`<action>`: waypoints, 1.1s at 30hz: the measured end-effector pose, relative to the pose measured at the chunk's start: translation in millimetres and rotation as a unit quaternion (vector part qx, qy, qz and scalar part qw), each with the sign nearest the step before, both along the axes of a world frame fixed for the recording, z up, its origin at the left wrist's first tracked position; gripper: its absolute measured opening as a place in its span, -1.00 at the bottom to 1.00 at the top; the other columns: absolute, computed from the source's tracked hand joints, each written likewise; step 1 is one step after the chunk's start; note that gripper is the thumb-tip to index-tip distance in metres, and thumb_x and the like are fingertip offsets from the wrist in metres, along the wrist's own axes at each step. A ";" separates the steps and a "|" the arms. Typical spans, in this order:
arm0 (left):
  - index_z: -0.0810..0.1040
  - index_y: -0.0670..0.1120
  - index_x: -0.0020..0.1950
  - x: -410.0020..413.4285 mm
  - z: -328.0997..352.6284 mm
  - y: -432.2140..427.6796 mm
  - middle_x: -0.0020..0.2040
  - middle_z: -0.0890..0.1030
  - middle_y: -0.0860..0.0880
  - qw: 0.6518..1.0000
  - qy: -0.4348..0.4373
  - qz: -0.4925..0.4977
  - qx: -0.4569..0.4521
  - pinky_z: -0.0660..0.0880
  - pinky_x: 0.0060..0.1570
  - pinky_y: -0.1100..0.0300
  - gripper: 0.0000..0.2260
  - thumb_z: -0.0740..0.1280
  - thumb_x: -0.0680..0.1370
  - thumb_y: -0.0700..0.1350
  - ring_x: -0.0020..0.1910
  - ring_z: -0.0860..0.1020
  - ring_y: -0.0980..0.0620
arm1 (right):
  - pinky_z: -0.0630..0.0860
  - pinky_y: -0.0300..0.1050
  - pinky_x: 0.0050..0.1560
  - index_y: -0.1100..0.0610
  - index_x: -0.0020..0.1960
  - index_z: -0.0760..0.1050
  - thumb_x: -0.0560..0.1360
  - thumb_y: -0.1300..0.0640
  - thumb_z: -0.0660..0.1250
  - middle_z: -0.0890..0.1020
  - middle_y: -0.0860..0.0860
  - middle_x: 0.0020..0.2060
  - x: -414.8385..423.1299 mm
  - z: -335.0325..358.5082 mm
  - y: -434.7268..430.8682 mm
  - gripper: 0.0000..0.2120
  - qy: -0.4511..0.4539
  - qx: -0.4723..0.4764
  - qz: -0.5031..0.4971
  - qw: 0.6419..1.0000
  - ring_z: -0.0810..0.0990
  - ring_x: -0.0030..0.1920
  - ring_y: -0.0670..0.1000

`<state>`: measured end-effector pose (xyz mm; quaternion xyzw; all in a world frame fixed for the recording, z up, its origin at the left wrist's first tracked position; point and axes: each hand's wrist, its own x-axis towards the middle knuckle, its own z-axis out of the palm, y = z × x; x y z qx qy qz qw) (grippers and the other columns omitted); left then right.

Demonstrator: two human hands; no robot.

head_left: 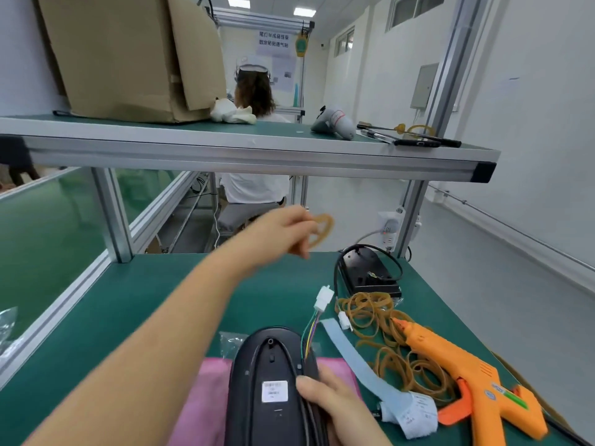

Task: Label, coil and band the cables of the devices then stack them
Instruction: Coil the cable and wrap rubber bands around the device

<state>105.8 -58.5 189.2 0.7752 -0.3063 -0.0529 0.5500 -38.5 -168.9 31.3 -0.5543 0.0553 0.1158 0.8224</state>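
Observation:
My left hand (283,228) is raised over the green table and pinches a tan rubber band (320,231), blurred by motion. My right hand (335,405) grips the right edge of a black oval device (267,381) lying back-up on a pink sheet, its black cable pressed along the side under my thumb. A white label (274,391) sits on the device's back. Coloured wires (310,329) run from the device to white connectors (323,299). A second black device (370,272) with a looped cable rests further back on the right.
A pile of rubber bands (380,320), an orange glue gun (467,375) and a pale blue label strip (363,365) lie to the right. An upper shelf (257,149) holds a cardboard box, a grey handheld tool and pens. A person sits beyond the bench.

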 end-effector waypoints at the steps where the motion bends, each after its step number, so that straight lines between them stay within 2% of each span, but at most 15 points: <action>1: 0.47 -0.17 -0.10 7.5 -6.3 20.8 -0.35 0.52 -0.06 0.999 0.036 0.011 -0.005 0.52 -0.06 0.10 -0.88 0.23 0.63 -0.24 -0.34 0.51 0.03 | 0.40 0.16 0.34 0.18 0.24 0.55 0.28 0.22 0.50 0.64 0.20 0.13 -3.4 5.5 -0.3 -0.48 -0.029 -0.001 0.020 0.999 0.58 0.20 0.21; 3: 0.42 -0.17 -0.12 16.1 -31.4 55.4 -0.29 0.50 -0.12 0.990 0.142 -0.007 0.010 0.52 -0.10 0.11 -0.86 0.18 0.64 -0.25 -0.32 0.51 -0.02 | 0.44 0.07 0.33 0.11 0.37 0.40 0.26 0.17 0.47 0.63 0.10 0.18 -6.5 12.1 -2.8 -0.32 -0.069 -0.011 0.073 0.995 0.57 0.23 0.12; 5: 0.41 -0.17 -0.09 11.8 -63.6 73.2 -0.23 0.52 -0.13 0.962 0.259 -0.077 0.040 0.52 -0.15 0.14 -0.87 0.16 0.65 -0.23 -0.31 0.54 -0.02 | 0.48 -0.10 0.26 0.04 0.47 0.20 0.28 0.19 0.44 0.62 -0.02 0.20 -5.7 18.2 -0.7 -0.19 -0.078 -0.040 0.099 0.991 0.57 0.24 -0.01; 7: 0.44 -0.22 -0.02 2.6 -91.1 77.9 -0.12 0.54 -0.15 0.941 0.302 -0.137 0.063 0.47 -0.10 0.15 -0.89 0.20 0.63 -0.19 -0.21 0.54 -0.01 | 0.38 0.12 0.37 0.01 0.52 0.05 0.27 0.26 0.45 0.57 0.14 0.26 -4.4 20.3 4.2 -0.06 -0.086 -0.057 0.123 0.987 0.47 0.33 0.18; 8: 0.44 -0.32 0.06 -2.6 -99.6 76.9 -0.04 0.53 -0.19 0.938 0.305 -0.156 0.056 0.43 0.00 0.12 -0.81 0.24 0.61 -0.17 -0.10 0.52 -0.05 | 0.29 0.23 0.40 0.01 0.54 0.01 0.25 0.28 0.46 0.55 0.19 0.27 -4.4 23.6 6.7 -0.01 -0.088 -0.062 0.129 0.986 0.41 0.36 0.26; 11: 0.30 -0.45 0.29 -13.6 -111.5 74.3 0.13 0.40 -0.22 0.929 0.315 -0.191 0.023 0.25 0.22 -0.06 -0.47 0.35 0.54 -0.08 0.12 0.34 -0.14 | 0.20 0.25 0.42 0.05 0.56 -0.05 0.21 0.29 0.44 0.56 0.13 0.27 -2.0 26.1 10.7 0.06 -0.094 -0.085 0.145 0.981 0.31 0.41 0.24; 13: 0.32 -0.41 0.28 -18.8 -113.0 74.6 0.13 0.38 -0.22 0.924 0.327 -0.199 0.002 0.23 0.21 -0.09 -0.44 0.40 0.51 -0.02 0.13 0.30 -0.15 | 0.16 0.28 0.43 0.06 0.56 -0.05 0.21 0.30 0.42 0.54 0.14 0.30 -2.2 29.7 10.1 0.05 -0.096 -0.085 0.159 0.979 0.31 0.41 0.28; 16: 0.33 -0.25 0.26 -23.0 -116.5 77.1 0.11 0.31 -0.24 0.905 0.366 -0.200 -0.078 0.19 0.13 -0.07 -0.63 0.33 0.55 -0.11 0.10 0.22 -0.18 | 0.18 0.35 0.40 0.03 0.52 0.08 0.24 0.38 0.38 0.45 0.33 0.31 -3.9 31.9 6.7 -0.06 -0.096 -0.077 0.181 0.976 0.33 0.34 0.42; 19: 0.35 -0.21 0.13 -23.5 -113.3 80.5 0.00 0.43 -0.25 0.888 0.389 -0.195 -0.147 0.38 -0.02 0.03 -0.75 0.30 0.54 -0.14 -0.04 0.42 -0.13 | 0.22 0.37 0.32 0.12 0.42 0.18 0.19 0.31 0.44 0.41 0.47 0.26 -3.4 32.2 5.5 -0.14 -0.072 -0.093 0.172 0.978 0.39 0.18 0.31; 21: 0.37 -0.21 0.02 -21.8 -109.6 82.7 -0.10 0.56 -0.22 0.883 0.386 -0.206 -0.169 0.50 -0.12 0.12 -0.87 0.24 0.57 -0.16 -0.17 0.55 -0.08 | 0.33 0.27 0.24 0.18 0.37 0.21 0.15 0.27 0.46 0.50 0.44 0.15 -2.0 30.6 4.6 -0.16 -0.054 -0.105 0.159 0.980 0.42 0.11 0.27; 23: 0.36 -0.20 -0.01 -21.3 -106.1 83.7 -0.11 0.60 -0.21 0.873 0.394 -0.222 -0.182 0.54 -0.14 0.13 -0.91 0.21 0.60 -0.18 -0.19 0.59 -0.08 | 0.37 0.18 0.18 0.18 0.36 0.22 0.13 0.27 0.47 0.54 0.37 0.07 -0.9 28.0 3.5 -0.15 -0.046 -0.105 0.145 0.983 0.45 0.08 0.27; 25: 0.35 -0.19 0.00 -21.7 -104.3 84.2 -0.09 0.61 -0.20 0.872 0.393 -0.235 -0.176 0.54 -0.11 0.14 -0.93 0.20 0.62 -0.19 -0.16 0.59 -0.07 | 0.35 0.27 0.31 0.11 0.43 0.19 0.14 0.31 0.48 0.54 0.38 0.17 0.1 25.8 2.3 -0.08 -0.045 -0.100 0.128 0.986 0.48 0.17 0.36; 29: 0.31 -0.16 0.16 -22.3 -103.5 78.9 -0.03 0.57 -0.20 0.875 0.393 -0.251 -0.129 0.45 0.01 0.06 -0.78 0.28 0.58 -0.13 -0.07 0.51 -0.12 | 0.09 0.48 0.36 -0.03 0.54 0.00 0.26 0.40 0.43 0.37 0.38 0.35 2.5 25.4 2.4 0.01 -0.088 -0.077 0.158 0.980 0.22 0.36 0.53; 31: 0.31 -0.17 0.17 -22.6 -102.8 76.2 -0.03 0.52 -0.22 0.873 0.395 -0.265 -0.109 0.40 0.05 0.00 -0.77 0.26 0.58 -0.14 -0.05 0.48 -0.13 | -0.01 0.52 0.35 -0.08 0.53 0.08 0.32 0.44 0.38 0.36 0.35 0.38 5.2 24.8 1.4 -0.06 -0.126 -0.065 0.186 0.972 0.15 0.38 0.53; 33: 0.35 -0.17 0.09 -22.4 -101.1 76.7 -0.03 0.52 -0.22 0.875 0.392 -0.269 -0.091 0.35 0.09 -0.04 -0.83 0.26 0.59 -0.13 -0.02 0.46 -0.15 | -0.01 0.48 0.38 -0.01 0.51 0.18 0.33 0.42 0.37 0.44 0.26 0.35 5.0 24.8 -0.9 -0.16 -0.133 -0.067 0.189 0.971 0.15 0.39 0.53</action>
